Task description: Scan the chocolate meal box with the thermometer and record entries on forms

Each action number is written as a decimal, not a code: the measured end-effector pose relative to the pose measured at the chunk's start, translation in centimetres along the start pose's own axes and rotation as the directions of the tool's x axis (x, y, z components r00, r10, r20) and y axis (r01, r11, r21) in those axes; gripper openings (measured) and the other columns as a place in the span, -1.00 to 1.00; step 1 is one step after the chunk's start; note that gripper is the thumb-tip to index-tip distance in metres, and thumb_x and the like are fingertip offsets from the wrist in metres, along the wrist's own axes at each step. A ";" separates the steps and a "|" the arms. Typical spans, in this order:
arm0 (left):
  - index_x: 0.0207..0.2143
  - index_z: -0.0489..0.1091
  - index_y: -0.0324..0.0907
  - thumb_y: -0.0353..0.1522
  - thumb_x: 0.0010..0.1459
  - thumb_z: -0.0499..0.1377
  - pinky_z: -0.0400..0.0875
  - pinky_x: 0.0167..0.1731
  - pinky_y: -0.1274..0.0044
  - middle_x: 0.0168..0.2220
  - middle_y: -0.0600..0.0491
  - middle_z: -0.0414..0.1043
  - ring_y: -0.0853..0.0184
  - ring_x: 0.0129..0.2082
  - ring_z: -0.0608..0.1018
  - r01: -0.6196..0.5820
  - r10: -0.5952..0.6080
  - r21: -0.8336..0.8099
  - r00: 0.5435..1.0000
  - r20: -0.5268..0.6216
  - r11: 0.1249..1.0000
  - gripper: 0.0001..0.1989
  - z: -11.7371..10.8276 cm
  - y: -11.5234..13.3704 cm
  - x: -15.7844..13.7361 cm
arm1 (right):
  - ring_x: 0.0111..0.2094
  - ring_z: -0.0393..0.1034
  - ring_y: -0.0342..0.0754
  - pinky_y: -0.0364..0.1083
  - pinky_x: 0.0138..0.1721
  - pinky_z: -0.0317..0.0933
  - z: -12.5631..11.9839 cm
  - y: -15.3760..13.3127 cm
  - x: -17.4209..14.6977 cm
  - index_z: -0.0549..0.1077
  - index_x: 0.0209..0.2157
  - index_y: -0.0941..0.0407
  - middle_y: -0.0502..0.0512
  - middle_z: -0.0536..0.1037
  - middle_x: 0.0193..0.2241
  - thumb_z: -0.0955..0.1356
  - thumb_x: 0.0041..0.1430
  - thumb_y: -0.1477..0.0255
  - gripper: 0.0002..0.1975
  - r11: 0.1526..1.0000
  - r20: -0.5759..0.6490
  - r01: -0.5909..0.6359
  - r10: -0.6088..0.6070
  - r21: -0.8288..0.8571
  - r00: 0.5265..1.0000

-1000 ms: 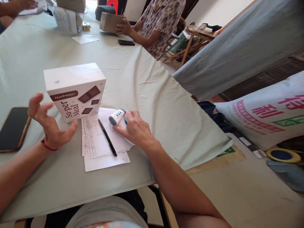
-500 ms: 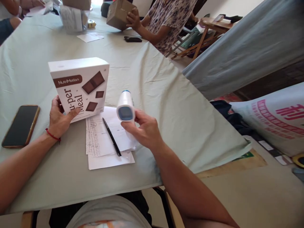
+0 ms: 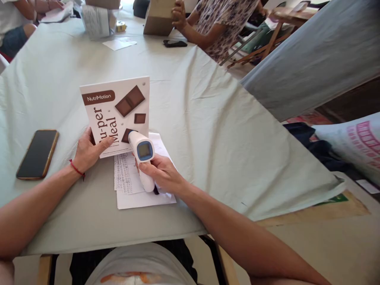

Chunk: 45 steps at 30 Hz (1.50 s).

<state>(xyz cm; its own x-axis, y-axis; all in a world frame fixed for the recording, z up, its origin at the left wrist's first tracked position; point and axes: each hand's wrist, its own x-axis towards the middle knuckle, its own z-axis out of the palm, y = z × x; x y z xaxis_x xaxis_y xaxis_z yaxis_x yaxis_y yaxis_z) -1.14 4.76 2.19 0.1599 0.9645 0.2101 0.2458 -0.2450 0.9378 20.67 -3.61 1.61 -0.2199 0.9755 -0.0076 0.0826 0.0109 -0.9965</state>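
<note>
My left hand [image 3: 90, 151] grips the lower left corner of a white NutriMotion box [image 3: 124, 122], thumb across its front. Brown chocolate pieces are printed on the box, which stands tilted with its front toward me. Wrapped around the handle of a white infrared thermometer [image 3: 147, 180] are the fingers of my right hand [image 3: 163, 172]. Its blue-rimmed screen faces me, and its far end overlaps the lower right of the box front; whether they touch I cannot tell. Beneath lie handwritten papers [image 3: 127, 200]. Most of a black pen [image 3: 156, 190] on them is hidden behind the thermometer.
A phone [image 3: 38, 154] lies left of my left hand on the cloth-covered table [image 3: 208, 130]. Across the table, a person's hand [image 3: 179, 16] touches a cardboard box [image 3: 158, 18]. Nearby are a clear plastic bin [image 3: 99, 23], a black object [image 3: 175, 43] and a paper sheet [image 3: 120, 42].
My right hand has brought the thermometer left, in front of the box. The box has tipped so its top face no longer shows. The other person's cardboard box has turned.
</note>
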 end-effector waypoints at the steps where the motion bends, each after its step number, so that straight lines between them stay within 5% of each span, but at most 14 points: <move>1: -0.15 0.41 -0.15 0.01 -0.02 0.41 0.58 -0.06 0.25 -0.05 -0.06 0.60 0.05 -0.03 0.61 -0.001 0.001 -0.002 1.000 0.010 1.000 -0.46 0.0 0.0 0.0 | -0.46 0.10 -0.15 -0.11 -0.43 0.06 0.1 0.2 0.1 0.30 -0.46 0.07 -0.05 0.26 -0.52 0.38 0.08 0.09 -0.65 1.000 -0.002 -0.006 0.006 0.011 1.000; 20: -0.11 0.44 -0.13 0.06 -0.04 0.40 0.56 -0.07 0.26 -0.07 -0.05 0.62 0.04 -0.05 0.62 -0.002 0.002 0.004 1.000 0.023 1.000 -0.41 -0.1 -0.7 0.1 | -0.49 0.08 -0.16 -0.10 -0.46 0.03 0.4 1.0 0.0 0.23 -0.56 0.06 -0.06 0.22 -0.56 0.39 0.05 0.04 -0.58 0.996 -0.067 -0.047 0.052 0.079 0.996; 45: -0.03 0.35 -0.17 -0.03 -0.10 0.47 0.52 0.04 0.22 0.03 -0.13 0.52 0.03 0.06 0.57 0.037 -0.036 -0.077 0.999 0.018 0.996 -0.31 -0.5 -1.6 0.4 | -0.50 0.12 -0.19 -0.13 -0.46 0.10 0.2 -0.4 0.0 0.39 -0.42 0.09 -0.08 0.28 -0.53 0.48 -0.02 0.11 -0.64 0.983 -0.029 -0.028 0.034 0.183 0.999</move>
<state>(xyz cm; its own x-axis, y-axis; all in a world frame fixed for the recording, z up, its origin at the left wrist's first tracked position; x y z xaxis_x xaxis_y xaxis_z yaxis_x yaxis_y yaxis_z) -1.92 5.55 0.89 0.1686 0.9707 0.1713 0.1776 -0.2008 0.9634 20.43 -3.62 1.99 -0.1882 0.9814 -0.0388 -0.0910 -0.0568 -0.9942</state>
